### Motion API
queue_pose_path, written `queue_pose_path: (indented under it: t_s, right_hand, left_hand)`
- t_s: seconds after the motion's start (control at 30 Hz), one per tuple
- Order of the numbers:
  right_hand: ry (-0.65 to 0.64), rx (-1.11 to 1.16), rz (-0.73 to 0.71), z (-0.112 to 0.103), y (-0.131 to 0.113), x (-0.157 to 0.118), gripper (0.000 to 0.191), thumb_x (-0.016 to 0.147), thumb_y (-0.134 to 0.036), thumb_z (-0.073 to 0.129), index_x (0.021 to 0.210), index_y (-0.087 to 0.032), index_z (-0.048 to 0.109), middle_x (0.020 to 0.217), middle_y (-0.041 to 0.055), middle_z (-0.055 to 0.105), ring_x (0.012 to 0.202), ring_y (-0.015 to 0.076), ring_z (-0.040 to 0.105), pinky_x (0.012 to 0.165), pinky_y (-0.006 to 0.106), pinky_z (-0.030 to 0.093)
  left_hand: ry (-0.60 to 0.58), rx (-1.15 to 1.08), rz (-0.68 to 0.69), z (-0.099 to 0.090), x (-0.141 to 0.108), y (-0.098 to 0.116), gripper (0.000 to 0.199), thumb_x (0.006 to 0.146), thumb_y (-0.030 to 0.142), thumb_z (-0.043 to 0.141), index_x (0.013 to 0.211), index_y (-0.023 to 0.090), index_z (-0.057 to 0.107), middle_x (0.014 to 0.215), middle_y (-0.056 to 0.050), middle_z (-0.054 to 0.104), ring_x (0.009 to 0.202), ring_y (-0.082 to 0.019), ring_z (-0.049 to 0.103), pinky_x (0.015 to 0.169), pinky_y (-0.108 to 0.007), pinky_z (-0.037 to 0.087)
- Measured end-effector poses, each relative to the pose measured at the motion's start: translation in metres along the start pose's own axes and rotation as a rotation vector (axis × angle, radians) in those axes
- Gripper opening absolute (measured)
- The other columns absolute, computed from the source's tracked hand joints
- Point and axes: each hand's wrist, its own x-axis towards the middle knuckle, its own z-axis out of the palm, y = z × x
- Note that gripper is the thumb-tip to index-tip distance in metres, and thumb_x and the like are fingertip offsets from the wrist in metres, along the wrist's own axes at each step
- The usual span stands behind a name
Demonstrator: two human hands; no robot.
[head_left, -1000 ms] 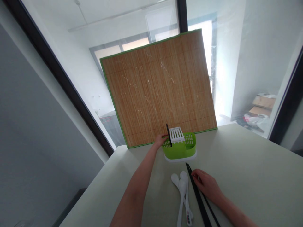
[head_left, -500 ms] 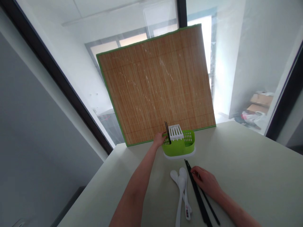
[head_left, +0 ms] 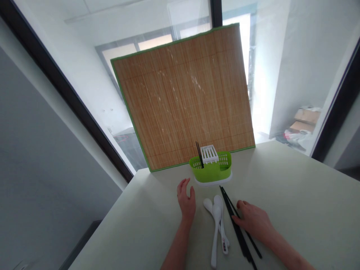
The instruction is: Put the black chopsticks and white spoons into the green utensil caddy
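A green utensil holder with a white slotted top stands near the table's back edge. Two black chopsticks lean upright in its left compartment. My left hand hovers in front of the holder's left end, fingers apart and holding nothing. Several black chopsticks lie on the table at the right. Over them is my right hand, thumb and fingers spread, the thumb near or touching the chopsticks. Between the hands, several white spoons lie crossed in a pile.
A bamboo mat with green edging stands upright behind the holder, against a window. The pale table extends to both sides. Beyond the glass at the right are cardboard boxes and plastic bags.
My left hand has come away from the holder, back toward me, and opened. My right hand has shifted slightly right, with its fingers wider apart. The view has tilted a little.
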Motion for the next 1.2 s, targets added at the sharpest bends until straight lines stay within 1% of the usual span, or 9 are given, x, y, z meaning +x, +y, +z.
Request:
queue_pose_path:
  t_s: [0.07,0.13,0.23,0.3,0.5,0.73,0.87,1.0,1.2]
  right_hand:
    - [-0.015,-0.033,0.001,-0.001,-0.005,-0.006,0.023,0.075,-0.042,0.054,0.084,-0.020,0.053,0.080,0.0064,0.065,0.070,0.0246,0.064,0.051,0.027,0.031]
    - [-0.017,-0.073,0.016,-0.001,-0.010,-0.010,0.022,0.075,-0.039,0.053,0.084,-0.020,0.053,0.079,0.0074,0.065,0.068,0.0253,0.064,0.050,0.028,0.032]
    - [-0.020,-0.142,0.043,0.000,-0.019,-0.011,0.014,0.075,-0.027,0.049,0.085,-0.018,0.053,0.076,0.0093,0.066,0.068,0.0267,0.065,0.050,0.028,0.033]
    - [-0.019,-0.179,0.052,0.001,-0.024,-0.010,0.013,0.074,-0.020,0.047,0.085,-0.017,0.054,0.074,0.0101,0.066,0.068,0.0271,0.066,0.050,0.028,0.034]
    - [0.023,-0.227,0.072,0.005,-0.035,-0.007,0.014,0.075,-0.010,0.044,0.084,-0.013,0.055,0.070,0.0128,0.067,0.067,0.0275,0.067,0.049,0.028,0.037]
    - [0.075,-0.272,0.079,0.014,-0.033,-0.006,0.021,0.081,-0.004,0.038,0.084,-0.013,0.056,0.069,0.0129,0.066,0.065,0.0254,0.067,0.049,0.027,0.041]
    - [0.063,-0.268,0.080,0.015,-0.030,-0.005,0.023,0.086,-0.005,0.035,0.085,-0.013,0.056,0.069,0.0129,0.066,0.065,0.0246,0.067,0.050,0.026,0.041]
    - [0.040,-0.254,0.084,0.010,-0.032,-0.003,0.021,0.084,-0.004,0.036,0.085,-0.012,0.055,0.068,0.0132,0.066,0.066,0.0266,0.068,0.051,0.028,0.043]
    - [-0.017,-0.240,0.075,0.006,-0.031,-0.001,0.022,0.084,-0.003,0.035,0.086,-0.012,0.055,0.070,0.0127,0.068,0.070,0.0284,0.068,0.052,0.029,0.044]
  left_hand:
    - [-0.019,-0.018,-0.038,-0.001,-0.015,-0.003,0.033,0.084,0.024,0.046,0.116,0.025,0.055,0.118,-0.009,0.052,0.111,-0.021,0.050,0.098,-0.040,0.040]
    - [-0.043,-0.042,-0.054,0.001,-0.022,-0.004,0.033,0.084,0.024,0.046,0.115,0.026,0.055,0.118,-0.009,0.053,0.109,-0.021,0.052,0.096,-0.040,0.042]
    - [-0.078,-0.068,-0.056,0.003,-0.023,-0.002,0.034,0.083,0.022,0.046,0.116,0.027,0.055,0.119,-0.008,0.052,0.110,-0.022,0.052,0.094,-0.039,0.044]
    - [-0.103,-0.081,-0.064,0.003,-0.023,0.000,0.035,0.083,0.021,0.046,0.116,0.027,0.055,0.119,-0.008,0.052,0.110,-0.022,0.052,0.093,-0.038,0.045]
    - [-0.123,-0.119,-0.067,0.003,-0.027,0.004,0.036,0.082,0.016,0.046,0.114,0.027,0.056,0.118,-0.008,0.053,0.106,-0.021,0.054,0.094,-0.038,0.044]
    - [-0.127,-0.135,-0.090,0.003,-0.026,0.007,0.035,0.080,0.015,0.047,0.113,0.025,0.057,0.116,-0.007,0.054,0.100,-0.019,0.056,0.090,-0.035,0.046]
    - [-0.133,-0.147,-0.078,0.003,-0.027,0.008,0.035,0.080,0.013,0.046,0.112,0.024,0.057,0.115,-0.007,0.054,0.099,-0.018,0.055,0.090,-0.034,0.045]
    - [-0.135,-0.158,-0.070,0.005,-0.028,0.006,0.035,0.080,0.012,0.046,0.112,0.022,0.057,0.113,-0.007,0.054,0.096,-0.017,0.055,0.089,-0.034,0.045]
    - [-0.121,-0.162,-0.064,0.006,-0.029,0.005,0.036,0.079,0.010,0.047,0.111,0.021,0.057,0.112,-0.007,0.054,0.096,-0.017,0.055,0.086,-0.033,0.046]
